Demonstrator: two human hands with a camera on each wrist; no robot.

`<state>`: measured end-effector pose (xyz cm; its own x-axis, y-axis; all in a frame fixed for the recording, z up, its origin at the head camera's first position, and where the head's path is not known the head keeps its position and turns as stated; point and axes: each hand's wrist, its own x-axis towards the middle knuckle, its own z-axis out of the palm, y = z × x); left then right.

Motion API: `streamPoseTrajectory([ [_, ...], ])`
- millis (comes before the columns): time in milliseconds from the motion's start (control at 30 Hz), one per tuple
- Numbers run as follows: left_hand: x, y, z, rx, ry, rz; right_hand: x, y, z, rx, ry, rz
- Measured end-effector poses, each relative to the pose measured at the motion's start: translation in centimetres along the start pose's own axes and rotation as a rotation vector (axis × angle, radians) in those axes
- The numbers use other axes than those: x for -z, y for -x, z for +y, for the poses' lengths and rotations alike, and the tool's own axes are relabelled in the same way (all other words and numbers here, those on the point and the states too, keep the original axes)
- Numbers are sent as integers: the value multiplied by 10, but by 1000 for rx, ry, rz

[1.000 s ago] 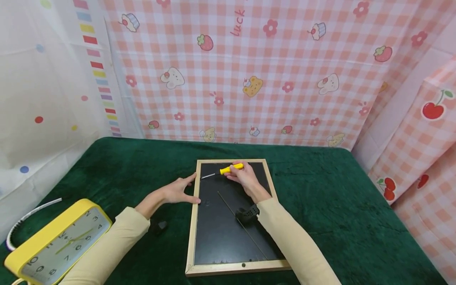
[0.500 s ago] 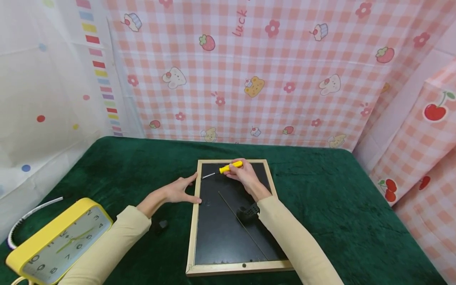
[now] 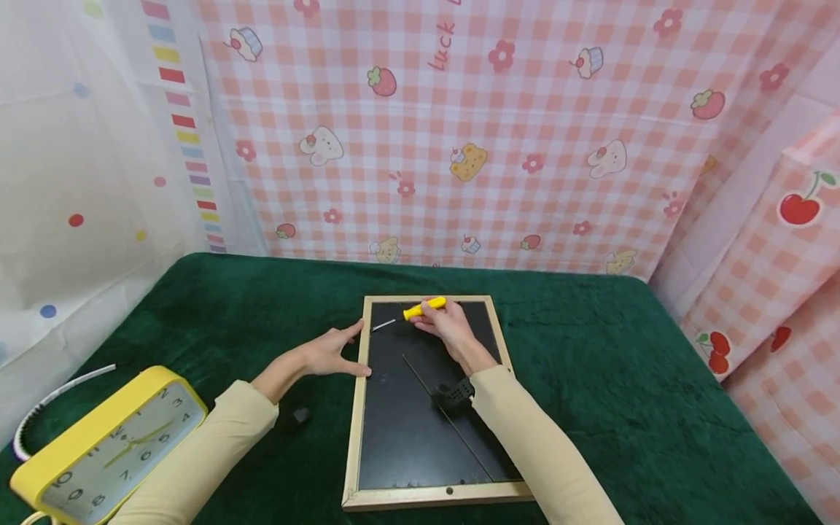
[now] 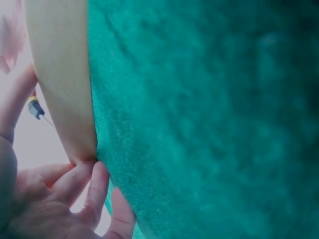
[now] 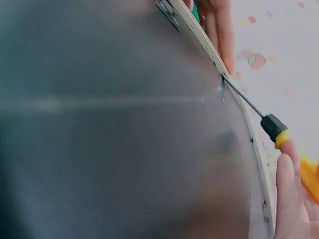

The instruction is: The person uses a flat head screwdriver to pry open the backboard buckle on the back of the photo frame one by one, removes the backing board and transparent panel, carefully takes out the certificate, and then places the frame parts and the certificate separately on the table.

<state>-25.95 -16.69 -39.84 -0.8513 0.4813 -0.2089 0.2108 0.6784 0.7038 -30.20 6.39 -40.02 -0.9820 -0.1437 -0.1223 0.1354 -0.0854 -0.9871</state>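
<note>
In the head view the wooden frame [image 3: 357,430] lies flat on the cloth-covered table [image 3: 590,379], its dark panel [image 3: 400,456] facing up, probably so that the inner edges can be worked. The left hand [image 3: 321,354] is spread wide against the frame's left side, thumb and forefinger apart, seemingly bracing it rather than clasping it. The right hand [image 3: 453,328], above the frame's far half, has its fingers closed round a screwdriver [image 3: 425,309], slanted low so that its tip reaches the frame's left inner edge, likely to get under something there. A thin cord [image 3: 420,379] runs slantwise across the panel; a rounded yellow clock [image 3: 98,437] sits left of the frame. In the left wrist view the frame's side is smooth, pale wood, fingers resting along it, beside green cloth with a soft, plush nap. In the right wrist view the panel looks smooth, with a hazy sheen; small dark fasteners [image 5: 251,140] dot the frame's inner edge, and the slim metal shaft meets that edge opposite the left hand's fingers. Whether the tip touches a fastener, I cannot tell.
</note>
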Motion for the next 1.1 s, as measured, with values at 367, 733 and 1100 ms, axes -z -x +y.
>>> streamPoseTrajectory([
  [367, -1, -1, -3, -11, -7, -1, -10, 0, 3, 200, 66, 21],
  [733, 0, -2, -3, -12, 2, 8, -14, 0, -6, 272, 110, -42],
  [1100, -1, -1, -2, 5, -6, 15, -23, -3, -16, 385, 262, -113],
])
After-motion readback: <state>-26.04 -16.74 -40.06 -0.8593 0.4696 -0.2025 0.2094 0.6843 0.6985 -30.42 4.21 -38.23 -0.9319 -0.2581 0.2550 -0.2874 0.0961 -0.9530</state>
